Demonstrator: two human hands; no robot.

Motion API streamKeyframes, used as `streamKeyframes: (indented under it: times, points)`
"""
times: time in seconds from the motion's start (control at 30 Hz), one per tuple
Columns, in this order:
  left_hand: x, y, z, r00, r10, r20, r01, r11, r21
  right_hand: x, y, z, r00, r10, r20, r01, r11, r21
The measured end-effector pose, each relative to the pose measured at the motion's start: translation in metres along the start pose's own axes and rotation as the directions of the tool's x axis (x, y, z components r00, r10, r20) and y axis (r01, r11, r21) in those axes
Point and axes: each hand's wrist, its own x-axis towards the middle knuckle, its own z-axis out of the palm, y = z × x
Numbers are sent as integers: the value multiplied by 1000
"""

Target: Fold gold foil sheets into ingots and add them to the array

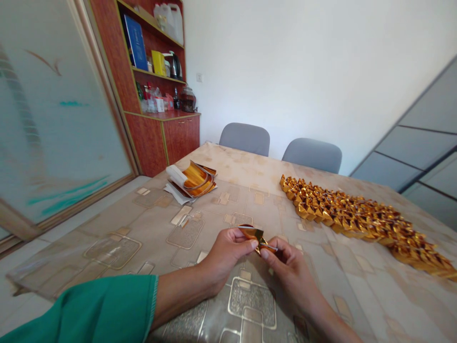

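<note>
Both hands meet over the near middle of the table (143, 224). My left hand (228, 252) pinches a small folded piece of gold foil paper (254, 234) between thumb and fingers. My right hand (287, 264) pinches the same piece from the right, at its lower tip. The piece is held just above the tablecloth. A long row of several finished folded gold pieces (357, 216) lies to the right, stretching from the table's middle toward its right edge. A curled stack of gold foil sheets (194, 180) lies at the far left of the table.
Two grey chairs (244, 138) (312, 155) stand at the table's far side. A red-brown cabinet (160, 128) with bottles, a kettle and boxes on its shelves stands at the back left. A frosted glass panel (53, 119) runs along the left.
</note>
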Motion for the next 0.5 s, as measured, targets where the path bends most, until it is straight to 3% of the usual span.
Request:
streamKeyframes:
  times: [0.23,0.5]
  points:
    - [2,1,-2,999,16,-49,-14,998,53,0,-6,-1,999,42,-22,-42,999,13]
    - [4,-5,-3,1000,-10,26,10,1000,-6,-1,0,0,999,19,-44,-21,999,-41]
